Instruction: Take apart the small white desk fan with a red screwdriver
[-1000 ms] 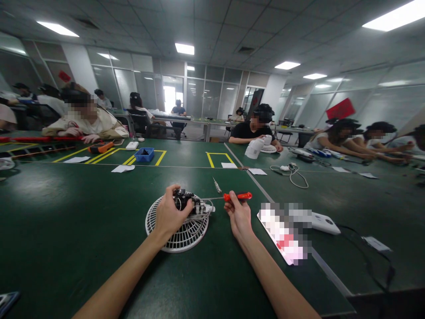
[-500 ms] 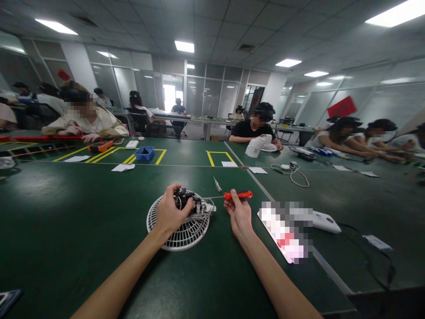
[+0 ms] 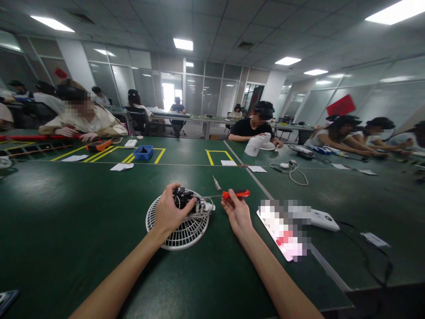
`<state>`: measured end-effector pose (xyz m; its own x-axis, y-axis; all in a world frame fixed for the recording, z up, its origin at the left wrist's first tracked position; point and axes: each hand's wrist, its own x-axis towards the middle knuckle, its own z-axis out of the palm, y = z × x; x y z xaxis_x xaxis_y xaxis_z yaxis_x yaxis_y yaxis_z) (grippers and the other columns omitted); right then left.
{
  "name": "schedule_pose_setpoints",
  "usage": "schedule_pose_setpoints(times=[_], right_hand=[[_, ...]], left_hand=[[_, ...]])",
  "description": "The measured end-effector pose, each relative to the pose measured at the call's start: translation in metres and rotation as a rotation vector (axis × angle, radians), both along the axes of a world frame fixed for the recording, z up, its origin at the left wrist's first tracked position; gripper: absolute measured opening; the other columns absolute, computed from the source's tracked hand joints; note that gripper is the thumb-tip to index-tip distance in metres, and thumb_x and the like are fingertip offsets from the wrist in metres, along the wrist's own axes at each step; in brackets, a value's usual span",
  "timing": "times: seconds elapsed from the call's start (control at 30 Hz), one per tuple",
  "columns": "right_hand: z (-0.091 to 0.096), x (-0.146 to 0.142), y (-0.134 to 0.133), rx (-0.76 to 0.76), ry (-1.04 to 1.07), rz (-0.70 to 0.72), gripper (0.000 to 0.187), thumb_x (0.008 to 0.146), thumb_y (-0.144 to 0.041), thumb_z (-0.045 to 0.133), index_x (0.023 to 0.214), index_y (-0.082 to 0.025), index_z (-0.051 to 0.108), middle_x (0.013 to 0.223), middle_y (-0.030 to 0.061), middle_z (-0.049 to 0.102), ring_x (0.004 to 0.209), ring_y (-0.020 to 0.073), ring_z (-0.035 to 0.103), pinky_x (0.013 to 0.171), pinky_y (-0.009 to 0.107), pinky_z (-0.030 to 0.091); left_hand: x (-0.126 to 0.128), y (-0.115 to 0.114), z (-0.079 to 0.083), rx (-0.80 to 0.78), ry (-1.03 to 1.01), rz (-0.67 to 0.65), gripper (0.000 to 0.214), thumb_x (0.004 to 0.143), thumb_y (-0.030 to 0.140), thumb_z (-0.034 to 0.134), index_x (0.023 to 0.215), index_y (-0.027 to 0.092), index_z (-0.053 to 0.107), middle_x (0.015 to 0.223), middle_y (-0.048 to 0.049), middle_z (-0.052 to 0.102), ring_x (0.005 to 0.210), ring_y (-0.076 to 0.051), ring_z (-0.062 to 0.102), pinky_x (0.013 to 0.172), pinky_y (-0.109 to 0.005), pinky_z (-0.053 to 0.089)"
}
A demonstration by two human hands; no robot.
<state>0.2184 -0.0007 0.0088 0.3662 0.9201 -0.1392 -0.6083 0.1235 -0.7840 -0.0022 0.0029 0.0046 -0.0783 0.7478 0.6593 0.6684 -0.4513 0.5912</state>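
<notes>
Bright ceiling lights are shining over a big room, and people are sitting at long tables. One person in a black shirt is leaning on the green table, far beyond the fingers of both hands.

Close by, the left hand is gripping a black fan motor. Its thumb is pressing on the near side, and its other fingers are curling over the far side. The motor is lying on top of a round white fan grille, which is spreading out under the left fingers.

Just right of that, the right hand is holding a red and black screwdriver, with the fingers closing around its handle. Its thin metal rod is pointing left from those fingers, toward the motor. I cannot tell if the tip is touching it.

A small screwdriver is lying just past the right fingers, a bit to their left. Right of the same fingers, a flat, glowing thing is resting with its face blurred out. Far past the left fingers, a blue tray is sitting near yellow tape lines.
</notes>
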Motion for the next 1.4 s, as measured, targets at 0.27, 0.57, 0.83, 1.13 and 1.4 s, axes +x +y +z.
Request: schedule_pose_setpoints(times=[0.27,0.57,0.83,1.13,1.4], right_hand=[[-0.004,0.001,0.003,0.049,0.078,0.007,0.032,0.061,-0.022,0.094,0.080,-0.020,0.068,0.080,0.0016,0.077,0.078,0.0172,0.075,0.074,0.027,0.065],[-0.002,0.003,0.005,0.042,0.141,0.023,0.027,0.062,-0.011,0.085,0.076,-0.021,0.064,0.079,0.0022,0.077,0.083,0.0180,0.076,0.085,0.030,0.065],[0.002,-0.004,-0.001,-0.028,0.048,0.009,0.034,0.065,-0.029,0.093,0.084,-0.022,0.065,0.072,-0.0009,0.076,0.063,0.0130,0.070,0.058,0.021,0.059],[0.004,0.000,0.000,-0.002,0.111,0.036,0.026,0.064,-0.012,0.088,0.076,-0.019,0.065,0.074,0.0022,0.077,0.070,0.0151,0.073,0.069,0.024,0.062],[0.009,-0.007,-0.002,0.004,0.171,0.005,0.021,0.070,-0.014,0.084,0.082,-0.019,0.067,0.073,0.0008,0.076,0.069,0.0135,0.073,0.069,0.023,0.063]], left_hand=[[0.001,-0.001,0.000,0.006,-0.011,0.002,0.060,0.079,0.055,0.076,0.123,0.022,0.052,0.108,-0.0089,0.067,0.094,-0.026,0.068,0.083,-0.045,0.057],[0.000,0.001,0.002,0.052,0.051,-0.038,0.053,0.085,0.050,0.072,0.126,0.022,0.056,0.119,-0.0104,0.068,0.108,-0.028,0.066,0.095,-0.047,0.055],[0.000,0.001,0.002,0.064,0.061,-0.043,0.047,0.086,0.049,0.072,0.121,0.020,0.059,0.116,-0.0099,0.069,0.107,-0.027,0.065,0.095,-0.046,0.055],[-0.001,0.001,0.002,0.081,0.069,-0.045,0.048,0.083,0.047,0.074,0.120,0.020,0.058,0.115,-0.0096,0.068,0.106,-0.026,0.066,0.094,-0.045,0.055],[0.000,0.002,0.000,0.078,0.075,-0.037,0.051,0.083,0.047,0.076,0.123,0.021,0.057,0.116,-0.0092,0.068,0.106,-0.026,0.066,0.094,-0.044,0.056]])
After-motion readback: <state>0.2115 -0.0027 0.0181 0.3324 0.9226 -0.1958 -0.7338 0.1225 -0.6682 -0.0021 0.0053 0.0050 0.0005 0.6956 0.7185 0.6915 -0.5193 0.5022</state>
